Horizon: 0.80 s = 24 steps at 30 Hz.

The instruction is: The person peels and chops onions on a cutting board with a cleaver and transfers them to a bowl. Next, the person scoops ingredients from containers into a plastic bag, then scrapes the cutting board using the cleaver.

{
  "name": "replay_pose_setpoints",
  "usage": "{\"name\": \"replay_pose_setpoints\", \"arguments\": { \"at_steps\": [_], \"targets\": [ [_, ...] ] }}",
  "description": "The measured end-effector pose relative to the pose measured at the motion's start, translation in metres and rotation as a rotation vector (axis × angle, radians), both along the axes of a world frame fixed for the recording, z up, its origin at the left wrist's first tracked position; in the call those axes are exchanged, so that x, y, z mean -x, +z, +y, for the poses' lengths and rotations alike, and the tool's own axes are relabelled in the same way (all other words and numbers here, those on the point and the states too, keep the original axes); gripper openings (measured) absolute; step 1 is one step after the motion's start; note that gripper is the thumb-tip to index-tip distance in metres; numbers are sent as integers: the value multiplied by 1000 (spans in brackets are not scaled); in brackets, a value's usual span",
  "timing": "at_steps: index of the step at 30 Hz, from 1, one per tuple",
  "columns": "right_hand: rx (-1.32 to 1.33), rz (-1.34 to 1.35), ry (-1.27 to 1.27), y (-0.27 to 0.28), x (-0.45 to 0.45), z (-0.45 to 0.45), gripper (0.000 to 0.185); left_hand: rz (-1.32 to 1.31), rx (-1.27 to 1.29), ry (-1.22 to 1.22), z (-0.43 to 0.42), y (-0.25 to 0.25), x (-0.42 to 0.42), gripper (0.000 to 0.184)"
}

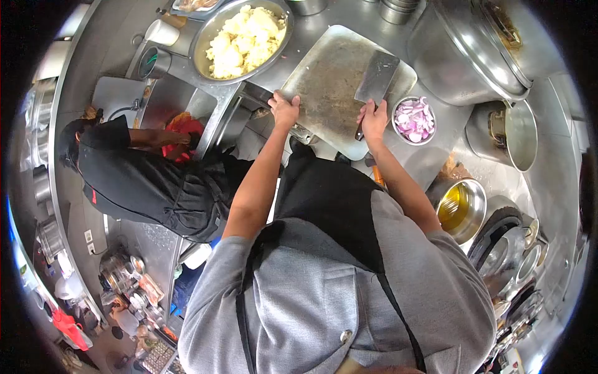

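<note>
A worn cutting board (324, 78) lies on the steel counter before me, with brown stains over its surface. My left hand (284, 111) grips its left edge, the thumb over the top and the fingers on the outer side. In my right hand (374, 121) is the handle of a cleaver (379, 73), whose wide blade rests flat on the right part of the board. Just right of that hand stands a metal bowl (397, 133) of cut red onion (415, 118). Beyond the board's left side sits a large steel bowl (197, 53) of pale yellow, lumpy food (246, 40), perhaps boiled potato.
A large steel pot (442, 62) stands at the back right. Nearer on the right are an open pot (529, 137), a pot holding yellow liquid (461, 206) and several pans (498, 243). At my left a person in black (143, 174) bends over a sink, handling something red (184, 134).
</note>
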State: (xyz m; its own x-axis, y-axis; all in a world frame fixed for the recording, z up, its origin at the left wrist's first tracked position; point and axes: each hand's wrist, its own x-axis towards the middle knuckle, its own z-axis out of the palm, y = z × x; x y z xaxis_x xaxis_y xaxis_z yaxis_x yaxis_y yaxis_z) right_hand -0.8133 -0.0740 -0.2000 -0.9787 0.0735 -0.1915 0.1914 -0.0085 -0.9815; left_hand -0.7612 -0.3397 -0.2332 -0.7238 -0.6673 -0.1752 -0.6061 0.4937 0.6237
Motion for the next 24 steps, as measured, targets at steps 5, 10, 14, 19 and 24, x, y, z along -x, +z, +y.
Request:
{"name": "replay_pose_setpoints", "arguments": {
  "at_steps": [5, 10, 14, 19, 24],
  "targets": [
    [-19, 10, -18, -10, -1, 1, 20, 41, 1, -39, -14, -27, 4, 97],
    [-18, -14, -20, -6, 0, 1, 19, 49, -25, -34, -12, -34, 4, 97],
    [-30, -10, -6, -7, 0, 1, 20, 35, -20, -30, -15, -31, 5, 96],
    [18, -3, 9, 2, -3, 0, 20, 23, -50, -10, -6, -16, 4, 89],
    [-3, 8, 18, -1, -1, 0, 20, 45, -38, 18, -3, -16, 4, 85]
  ]
}}
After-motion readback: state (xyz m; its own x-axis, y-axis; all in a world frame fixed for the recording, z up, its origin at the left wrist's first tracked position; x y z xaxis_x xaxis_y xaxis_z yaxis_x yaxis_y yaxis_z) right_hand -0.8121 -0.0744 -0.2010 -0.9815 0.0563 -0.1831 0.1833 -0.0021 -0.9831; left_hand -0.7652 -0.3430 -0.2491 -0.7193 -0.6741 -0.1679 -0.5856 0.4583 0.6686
